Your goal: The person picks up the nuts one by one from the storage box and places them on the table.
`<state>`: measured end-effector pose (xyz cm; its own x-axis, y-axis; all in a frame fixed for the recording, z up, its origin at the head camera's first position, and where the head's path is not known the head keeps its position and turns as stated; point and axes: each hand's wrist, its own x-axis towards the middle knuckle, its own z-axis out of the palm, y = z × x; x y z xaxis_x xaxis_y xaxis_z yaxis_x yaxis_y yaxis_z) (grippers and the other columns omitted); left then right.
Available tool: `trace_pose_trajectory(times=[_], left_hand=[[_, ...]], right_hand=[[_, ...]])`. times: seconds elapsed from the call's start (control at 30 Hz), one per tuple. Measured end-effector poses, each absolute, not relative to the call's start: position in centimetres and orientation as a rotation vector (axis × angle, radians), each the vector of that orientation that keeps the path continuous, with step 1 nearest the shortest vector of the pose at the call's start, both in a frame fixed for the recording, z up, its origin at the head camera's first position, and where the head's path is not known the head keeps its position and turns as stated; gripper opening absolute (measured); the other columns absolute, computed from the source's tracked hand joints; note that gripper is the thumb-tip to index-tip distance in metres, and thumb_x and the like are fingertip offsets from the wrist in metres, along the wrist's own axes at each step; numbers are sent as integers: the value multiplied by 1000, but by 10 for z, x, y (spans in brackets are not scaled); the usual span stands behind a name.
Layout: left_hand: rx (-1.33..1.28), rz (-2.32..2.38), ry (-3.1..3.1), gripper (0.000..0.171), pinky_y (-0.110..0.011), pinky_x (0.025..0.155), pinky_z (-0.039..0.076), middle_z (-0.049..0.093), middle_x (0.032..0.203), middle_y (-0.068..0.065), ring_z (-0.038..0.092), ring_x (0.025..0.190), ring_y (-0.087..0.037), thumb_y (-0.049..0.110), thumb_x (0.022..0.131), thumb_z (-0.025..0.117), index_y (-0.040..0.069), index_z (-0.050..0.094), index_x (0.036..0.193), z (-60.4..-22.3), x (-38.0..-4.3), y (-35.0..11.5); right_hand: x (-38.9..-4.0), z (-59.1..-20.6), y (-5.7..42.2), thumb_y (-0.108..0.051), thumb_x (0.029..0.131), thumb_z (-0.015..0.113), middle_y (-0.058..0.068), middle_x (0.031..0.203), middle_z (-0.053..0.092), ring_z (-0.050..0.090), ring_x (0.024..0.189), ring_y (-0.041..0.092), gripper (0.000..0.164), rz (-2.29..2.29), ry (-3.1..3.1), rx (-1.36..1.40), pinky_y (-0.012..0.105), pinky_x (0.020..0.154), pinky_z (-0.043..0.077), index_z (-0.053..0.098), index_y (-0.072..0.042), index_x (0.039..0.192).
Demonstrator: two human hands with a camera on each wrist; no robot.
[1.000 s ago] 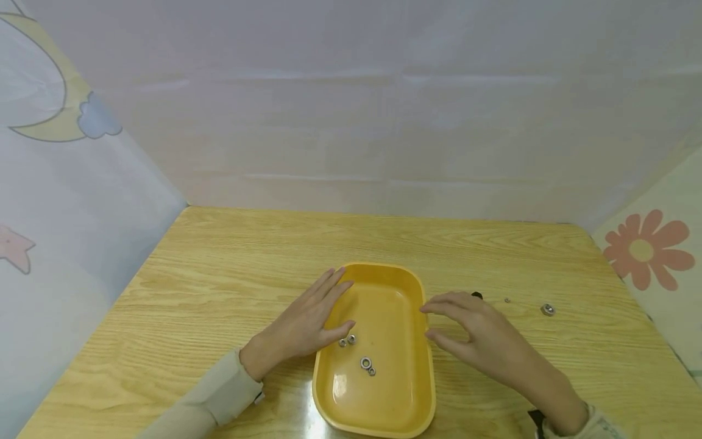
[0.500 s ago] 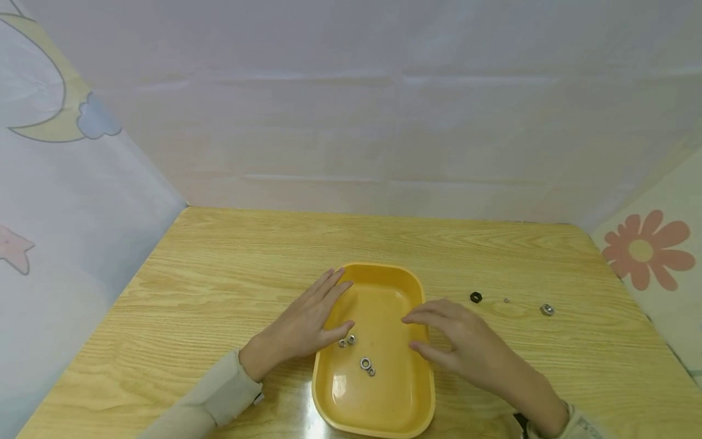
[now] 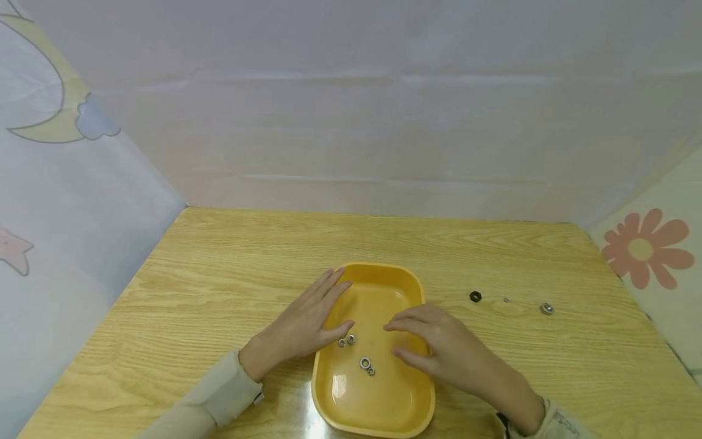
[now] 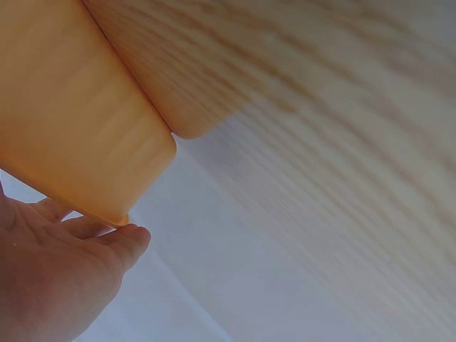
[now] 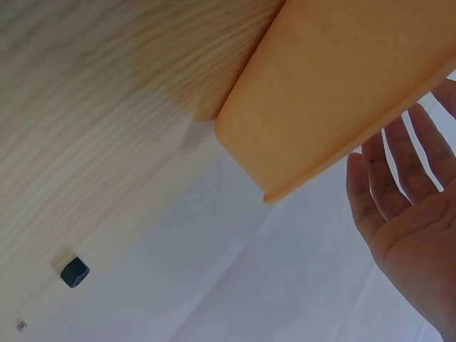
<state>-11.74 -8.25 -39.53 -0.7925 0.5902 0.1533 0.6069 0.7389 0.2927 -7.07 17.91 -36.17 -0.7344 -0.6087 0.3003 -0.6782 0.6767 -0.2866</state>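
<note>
A yellow tray [image 3: 373,421] lies lengthwise on the table, its walls low and its corners rounded. Several small silver hex nuts [image 3: 365,363] sit in its left and middle part. My left hand [image 3: 301,323] rests over the tray's left rim with fingers extended; in the left wrist view its fingertips [image 4: 135,239] are at the rim's corner. My right hand [image 3: 444,347] reaches over the right rim, fingers loosely bent and thumb apart, nothing between them. In the right wrist view the tray's outer wall [image 5: 320,92] stands beside its spread fingers [image 5: 385,171].
Right of the tray, a black hex nut [image 3: 475,297], a tiny silver nut [image 3: 507,300] and a larger silver nut [image 3: 546,309] lie in a row on the wooden table [image 3: 247,244]. A pale cloth backdrop [image 3: 329,122] rises behind and at both sides.
My right hand has moved left and slightly down, from the tray's right edge to over its inside, uncovering the black nut. The left hand and the tray stay in place.
</note>
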Motion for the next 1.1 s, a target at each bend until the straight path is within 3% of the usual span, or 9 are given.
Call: trace_pose_trajectory(times=[1.1], left_hand=[[-1038, -507, -2831, 68, -46, 109, 31, 19, 152, -14, 20, 140, -32, 50, 90, 44, 10, 28, 143, -397, -118, -83]], right_hand=[[-74, -377, 147, -38, 83, 64, -14, 109, 62, 57, 102, 5, 28, 642, -2764, 1226, 30, 88, 49, 66, -23, 107]])
